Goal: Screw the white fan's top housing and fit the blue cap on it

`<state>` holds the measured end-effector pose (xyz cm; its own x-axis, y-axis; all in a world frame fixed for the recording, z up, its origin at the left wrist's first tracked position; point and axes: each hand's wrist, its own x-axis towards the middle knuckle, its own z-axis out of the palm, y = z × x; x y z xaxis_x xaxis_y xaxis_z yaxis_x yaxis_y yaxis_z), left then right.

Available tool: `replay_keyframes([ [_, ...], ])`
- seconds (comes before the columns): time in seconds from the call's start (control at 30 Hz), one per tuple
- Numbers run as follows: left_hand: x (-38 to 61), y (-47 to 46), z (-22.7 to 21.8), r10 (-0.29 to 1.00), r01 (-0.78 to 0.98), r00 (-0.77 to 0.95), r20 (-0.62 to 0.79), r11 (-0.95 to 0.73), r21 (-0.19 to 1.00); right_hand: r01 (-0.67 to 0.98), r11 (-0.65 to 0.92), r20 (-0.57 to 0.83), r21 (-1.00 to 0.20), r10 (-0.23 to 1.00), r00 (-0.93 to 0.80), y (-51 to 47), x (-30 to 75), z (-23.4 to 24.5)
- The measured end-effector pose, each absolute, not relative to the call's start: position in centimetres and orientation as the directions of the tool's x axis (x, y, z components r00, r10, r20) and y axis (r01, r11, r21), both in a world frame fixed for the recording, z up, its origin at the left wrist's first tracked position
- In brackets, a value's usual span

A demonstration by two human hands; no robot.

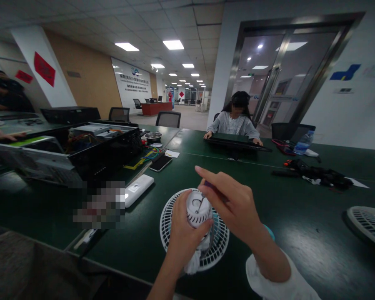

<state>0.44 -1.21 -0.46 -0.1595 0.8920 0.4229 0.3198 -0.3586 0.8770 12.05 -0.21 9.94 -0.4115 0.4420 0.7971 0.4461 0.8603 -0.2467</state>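
A white fan motor housing (199, 210) with slotted vents points upward in the middle of the round white fan grille (219, 254). My left hand (185, 229) is wrapped round the housing's side, thumb at the near edge. In my right hand (234, 200) is a screwdriver (201, 204), its thin metal shaft slanting down to the housing's top face. Its purple handle is mostly covered by my fingers, and my index finger stretches out past it. A white neck or stand part (193, 263) hangs below the housing near the grille's front rim.
An opened computer case (106, 154) stands at the left. Near it lie a smartphone (161, 163), a white power strip or bank (139, 190) and a metal bowl (153, 136). Another grille (370, 223) lies far right. Across the table (137, 258), a person holds a dark flat panel (234, 143).
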Motion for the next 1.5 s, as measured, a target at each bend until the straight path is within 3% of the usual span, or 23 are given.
replay_keyframes([
  [0.1,0.4,-1.2,-0.5,0.888,0.325,-0.157,0.432,-0.367,0.872,0.518,0.834,0.827,-0.191,0.420,-0.373,-0.1,11.8,9.8],
  [0.27,0.4,-1.2,-0.7,0.894,0.324,-0.159,0.419,-0.353,0.878,0.427,0.863,0.796,-0.270,0.449,-0.405,-0.2,12.0,9.9],
  [0.47,0.5,-1.2,-0.7,0.895,0.307,-0.171,0.411,-0.348,0.886,0.566,0.812,0.854,-0.142,0.389,-0.345,0.0,12.0,9.9],
  [0.67,0.5,-1.1,-0.3,0.910,0.318,-0.131,0.392,-0.336,0.887,0.505,0.825,0.819,-0.252,0.460,-0.343,0.1,12.6,10.4],
  [0.87,1.4,-0.5,-0.5,0.907,0.325,-0.093,0.411,-0.362,0.873,0.643,0.750,0.857,-0.153,0.424,-0.291,0.5,13.1,10.3],
  [1.1,2.1,-0.2,-0.8,0.916,0.310,-0.088,0.391,-0.348,0.885,0.617,0.741,0.757,-0.265,0.557,-0.343,0.5,14.9,10.9],
  [1.27,2.1,0.2,-0.5,0.921,0.367,-0.074,0.382,-0.331,0.869,0.713,0.688,0.821,-0.133,0.479,-0.310,0.9,14.4,10.7],
  [1.37,1.7,-1.2,0.2,0.862,0.480,-0.096,0.497,-0.398,0.782,0.735,0.660,0.783,-0.151,0.534,-0.319,1.1,14.2,10.6],
  [1.5,0.2,-6.4,0.0,0.532,0.657,-0.114,0.839,-0.593,0.466,0.668,0.702,0.735,-0.246,0.584,-0.344,0.7,14.7,10.8],
])
